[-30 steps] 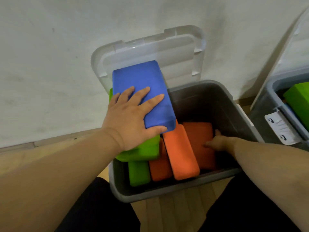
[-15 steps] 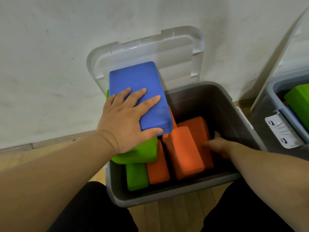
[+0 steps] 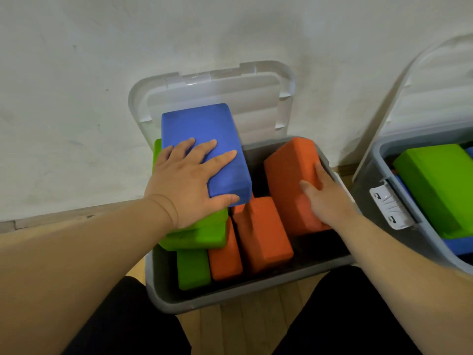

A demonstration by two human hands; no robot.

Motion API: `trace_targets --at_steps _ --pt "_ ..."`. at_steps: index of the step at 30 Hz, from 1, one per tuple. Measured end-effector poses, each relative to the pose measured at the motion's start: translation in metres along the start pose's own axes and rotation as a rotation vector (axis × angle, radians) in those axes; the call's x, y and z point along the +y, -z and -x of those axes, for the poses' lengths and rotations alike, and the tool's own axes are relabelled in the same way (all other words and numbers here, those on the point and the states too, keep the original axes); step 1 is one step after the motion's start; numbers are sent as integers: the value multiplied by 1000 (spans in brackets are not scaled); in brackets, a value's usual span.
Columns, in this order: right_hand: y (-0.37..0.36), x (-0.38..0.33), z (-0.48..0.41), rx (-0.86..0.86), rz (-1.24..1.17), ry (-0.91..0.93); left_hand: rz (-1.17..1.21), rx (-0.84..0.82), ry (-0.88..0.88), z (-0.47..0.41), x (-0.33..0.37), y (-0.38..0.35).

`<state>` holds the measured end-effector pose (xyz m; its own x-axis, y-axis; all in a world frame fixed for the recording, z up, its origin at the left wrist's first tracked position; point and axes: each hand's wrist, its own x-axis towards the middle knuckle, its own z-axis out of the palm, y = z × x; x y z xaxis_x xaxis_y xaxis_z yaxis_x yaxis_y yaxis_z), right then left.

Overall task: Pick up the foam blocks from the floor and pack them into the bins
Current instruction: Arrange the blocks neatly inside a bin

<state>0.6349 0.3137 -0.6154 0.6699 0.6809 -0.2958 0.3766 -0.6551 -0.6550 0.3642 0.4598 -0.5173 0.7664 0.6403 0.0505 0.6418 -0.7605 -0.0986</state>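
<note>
Packing blocks in the gray bin (image 3: 230, 301).
Pressing the blue block (image 3: 202, 129) onto a green block (image 3: 199, 234) with a flat left hand (image 3: 184, 185), gripping a tipped orange block (image 3: 289, 175) inside with the right hand (image 3: 327, 201).

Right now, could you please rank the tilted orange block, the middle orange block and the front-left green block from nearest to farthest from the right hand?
1. The tilted orange block, on the right, gripped by the right hand.
2. The middle orange block, just left of that hand.
3. The front-left green block, at the left of the bin.
</note>
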Motion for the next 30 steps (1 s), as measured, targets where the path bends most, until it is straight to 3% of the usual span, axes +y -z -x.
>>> trace_targets --at_steps 4,7,11,15,23,26,30 --pt "62 -44 32 106 20 147 7 3 -3 3 1 1" --pt "81 -73 50 92 0 204 16 13 -6 4 3 3" --pt "26 -74 80 -217 318 108 18 -6 4 7 3 4" --pt "5 -73 93 -475 379 21 39 -41 10 9 3 4" --pt "18 -72 95 -544 528 76 72 -46 4 12 0 4" --pt "37 -73 94 -420 449 113 76 -52 0 12 0 4" --pt "69 -78 93 79 200 128 73 -38 -7 11 -1 3"
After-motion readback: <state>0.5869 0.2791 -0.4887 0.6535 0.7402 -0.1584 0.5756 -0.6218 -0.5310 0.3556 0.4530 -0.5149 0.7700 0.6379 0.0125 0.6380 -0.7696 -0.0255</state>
